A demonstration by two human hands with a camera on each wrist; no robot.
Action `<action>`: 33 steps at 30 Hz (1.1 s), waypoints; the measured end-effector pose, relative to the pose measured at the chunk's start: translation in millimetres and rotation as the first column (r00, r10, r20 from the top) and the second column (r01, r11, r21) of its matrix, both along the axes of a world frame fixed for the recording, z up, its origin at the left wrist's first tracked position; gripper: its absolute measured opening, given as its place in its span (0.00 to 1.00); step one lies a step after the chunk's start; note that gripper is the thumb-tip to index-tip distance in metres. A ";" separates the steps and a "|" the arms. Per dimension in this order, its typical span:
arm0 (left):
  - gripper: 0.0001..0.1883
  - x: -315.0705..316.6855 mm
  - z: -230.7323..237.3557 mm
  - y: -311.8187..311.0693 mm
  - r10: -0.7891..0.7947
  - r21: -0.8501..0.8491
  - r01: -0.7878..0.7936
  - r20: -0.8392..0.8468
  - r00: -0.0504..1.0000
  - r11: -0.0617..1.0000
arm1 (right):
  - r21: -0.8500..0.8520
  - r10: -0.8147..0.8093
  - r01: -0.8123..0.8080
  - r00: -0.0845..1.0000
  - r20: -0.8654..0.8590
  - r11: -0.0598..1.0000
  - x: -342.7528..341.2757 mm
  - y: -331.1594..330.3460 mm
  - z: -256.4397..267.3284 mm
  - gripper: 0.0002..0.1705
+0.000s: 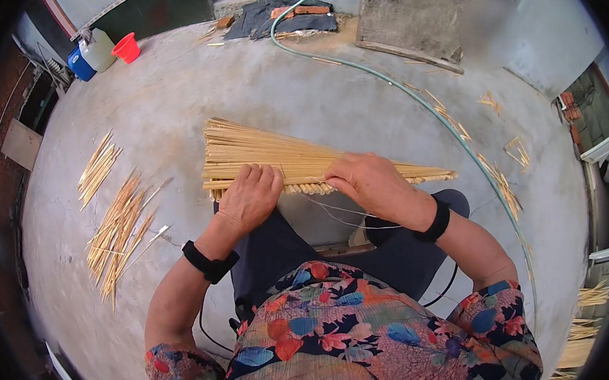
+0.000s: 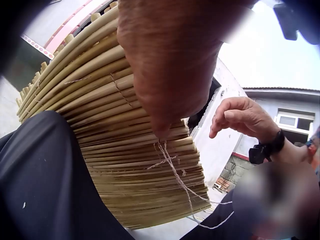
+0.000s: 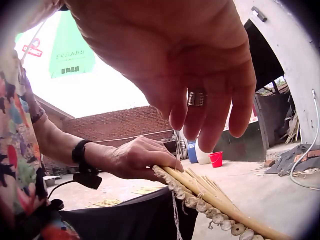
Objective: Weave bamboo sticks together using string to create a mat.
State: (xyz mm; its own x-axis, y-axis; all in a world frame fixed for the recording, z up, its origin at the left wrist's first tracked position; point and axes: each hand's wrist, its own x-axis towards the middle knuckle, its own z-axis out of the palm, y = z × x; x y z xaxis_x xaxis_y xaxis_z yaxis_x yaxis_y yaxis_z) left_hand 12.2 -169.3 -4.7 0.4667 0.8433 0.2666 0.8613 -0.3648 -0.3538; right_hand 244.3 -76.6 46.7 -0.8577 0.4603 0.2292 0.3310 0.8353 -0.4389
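Observation:
A mat of straw-coloured stalks [image 1: 272, 149], bound side by side with thin string, lies across the person's knees, wide at the left and narrowing to the right. The left hand [image 1: 251, 199] grips its near edge, fingers over the top; in the right wrist view the left hand [image 3: 142, 157] has its thumb along the edge stalk. Above the mat's narrower part is the right hand [image 1: 372, 184], fingers loosely bent and holding nothing; the left wrist view shows this right hand [image 2: 245, 117] apart from the stalks. Loose string [image 2: 175, 172] trails from the mat's underside.
Loose stalks [image 1: 119, 230] lie on the concrete floor at the left, with a smaller bunch [image 1: 99, 168] beyond. A green hose [image 1: 397, 83] curves along the right side. A red bucket [image 1: 126, 48] and a blue container [image 1: 81, 66] stand at the back left.

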 end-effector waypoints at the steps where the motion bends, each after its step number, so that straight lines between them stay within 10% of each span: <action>1: 0.16 -1.0 -4.9 -2.0 0.000 -0.006 0.000 0.013 1.000 1.000 | -0.051 0.009 -0.009 1.000 -0.010 0.999 -7.0 0.1 -2.9 0.08; 18: 0.19 -18.3 -43.7 -22.2 0.047 0.031 -0.051 0.098 0.994 0.998 | -0.093 0.139 -0.166 0.960 -0.245 0.982 -90.2 -7.2 -96.7 0.07; 30: 0.20 -30.1 -31.3 -18.1 -0.014 0.005 0.013 0.104 0.994 1.000 | -0.163 0.062 -0.182 0.829 -0.556 0.970 -97.1 47.8 10.7 0.06; 33: 0.20 -28.6 -26.4 -20.4 0.011 -0.038 -0.007 0.127 0.992 0.999 | -0.456 -0.103 -0.027 0.961 -0.258 0.889 -74.1 25.4 -39.9 0.08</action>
